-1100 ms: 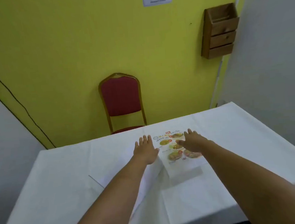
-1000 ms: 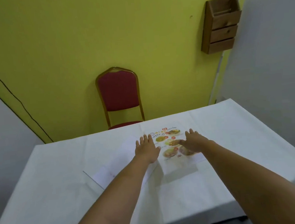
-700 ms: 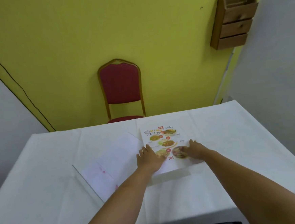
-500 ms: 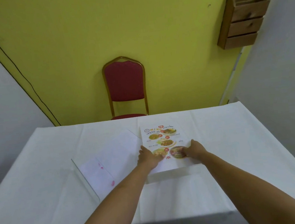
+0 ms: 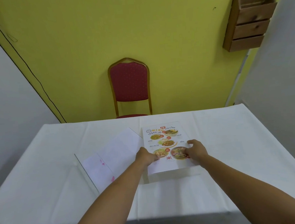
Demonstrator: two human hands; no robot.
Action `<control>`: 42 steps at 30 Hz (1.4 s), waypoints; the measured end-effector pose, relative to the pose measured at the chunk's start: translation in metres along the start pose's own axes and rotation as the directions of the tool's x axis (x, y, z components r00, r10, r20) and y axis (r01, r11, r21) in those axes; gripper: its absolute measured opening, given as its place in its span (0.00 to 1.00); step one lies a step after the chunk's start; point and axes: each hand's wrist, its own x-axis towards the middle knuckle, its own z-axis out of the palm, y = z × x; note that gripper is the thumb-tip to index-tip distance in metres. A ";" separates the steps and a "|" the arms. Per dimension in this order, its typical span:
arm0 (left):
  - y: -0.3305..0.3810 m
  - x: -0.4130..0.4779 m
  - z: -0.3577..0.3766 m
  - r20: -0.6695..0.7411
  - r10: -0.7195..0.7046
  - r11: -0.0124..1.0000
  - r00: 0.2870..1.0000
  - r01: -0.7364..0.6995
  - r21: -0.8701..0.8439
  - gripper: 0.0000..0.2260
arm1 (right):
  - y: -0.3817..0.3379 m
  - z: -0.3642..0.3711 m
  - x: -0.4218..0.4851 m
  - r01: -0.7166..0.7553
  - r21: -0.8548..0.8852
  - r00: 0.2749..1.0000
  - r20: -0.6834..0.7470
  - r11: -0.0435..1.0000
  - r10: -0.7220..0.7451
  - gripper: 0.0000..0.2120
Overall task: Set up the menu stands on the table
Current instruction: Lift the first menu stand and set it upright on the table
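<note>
A clear acrylic menu stand with a colourful food menu [image 5: 164,137] lies flat on the white tablecloth [image 5: 233,140], right of centre. My left hand [image 5: 146,157] has its fingers curled over the stand's lower left edge. On the lower right edge, my right hand [image 5: 196,151] grips with the thumb raised. A second clear stand [image 5: 111,159] lies flat and slanted just to the left, its sheet showing a white back with faint pink marks. My left forearm crosses its near corner.
A red padded chair with a gold frame [image 5: 129,86] stands behind the table's far edge against the yellow wall. A wooden wall rack [image 5: 249,19] hangs at the upper right. White walls close in on both sides.
Both hands slid from the upper part of the colourful menu to its lower edges, and their fingers went from flat to curled. The stand came nearer. My head tilted, bringing the second stand into fuller view.
</note>
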 end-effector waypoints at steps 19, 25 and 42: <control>0.052 -0.021 -0.018 0.014 0.378 0.921 0.926 -0.377 0.094 0.34 | -0.012 -0.047 -0.012 0.025 0.196 0.994 -0.112 0.980 -0.003 0.29; 0.058 -0.018 -0.020 0.091 0.403 0.910 0.911 -0.409 0.064 0.34 | -0.006 -0.055 -0.011 0.110 0.241 0.981 -0.182 0.964 -0.066 0.30; 0.036 0.004 0.034 -0.097 0.495 0.863 0.863 -0.475 0.173 0.31 | 0.028 -0.028 -0.010 0.213 0.174 0.892 -0.436 0.961 -0.119 0.29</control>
